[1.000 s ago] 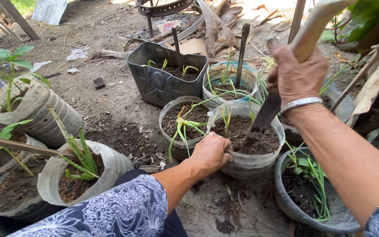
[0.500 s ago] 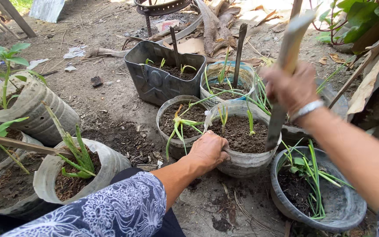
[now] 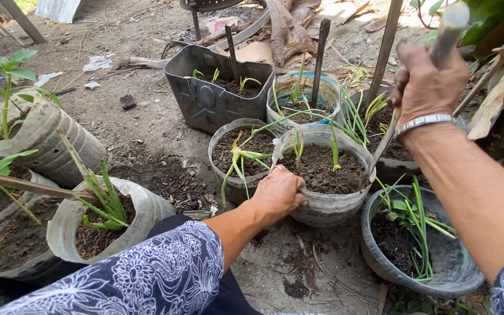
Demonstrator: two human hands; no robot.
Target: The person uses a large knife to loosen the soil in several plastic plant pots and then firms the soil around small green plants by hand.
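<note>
Translucent cut plastic pot (image 3: 328, 204), soil-filled, stands on bare ground at centre, two green seedlings (image 3: 335, 153) upright in it. Grey round tub (image 3: 380, 256) sits at its 4 o'clock, a dented grey rectangular container (image 3: 205, 105) at 11 o'clock. Left hand (image 3: 278, 192) is clamped on the pot's near rim. Right hand (image 3: 427, 87) is closed round a long metal blade (image 3: 383, 143), tip at the pot's 3 o'clock edge. Judged: planting done; soil working unfinished.
</note>
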